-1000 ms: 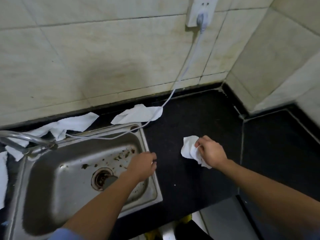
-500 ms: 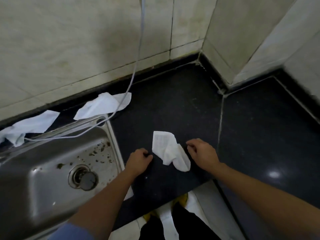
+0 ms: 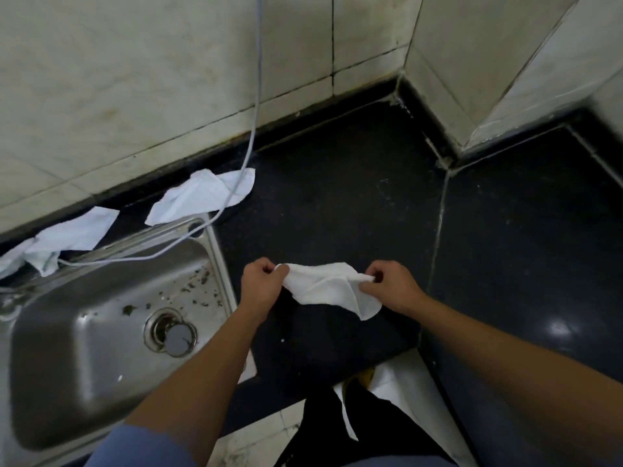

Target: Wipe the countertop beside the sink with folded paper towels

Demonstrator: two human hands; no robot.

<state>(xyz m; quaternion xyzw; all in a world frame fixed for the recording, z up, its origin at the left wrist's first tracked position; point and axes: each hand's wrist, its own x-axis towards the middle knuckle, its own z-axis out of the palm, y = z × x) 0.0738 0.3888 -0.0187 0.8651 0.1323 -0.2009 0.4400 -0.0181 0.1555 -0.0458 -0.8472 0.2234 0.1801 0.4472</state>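
A white paper towel [image 3: 328, 288] is stretched between both hands just above the black countertop [image 3: 337, 203], to the right of the steel sink [image 3: 101, 332]. My left hand [image 3: 261, 281] pinches the towel's left corner. My right hand [image 3: 387, 286] pinches its right edge, and a loose flap hangs down toward me. Both hands hover near the counter's front edge.
Two more crumpled paper towels lie behind the sink, one [image 3: 202, 197] at its back right corner and one [image 3: 67, 237] further left. A pale cable [image 3: 251, 136] hangs down the tiled wall and runs across the sink's rim. The counter turns a corner at the right [image 3: 522, 247].
The towel lay on the counter between my hands half a second ago. Both hands have since taken hold of it, lifted it and pulled it out sideways.
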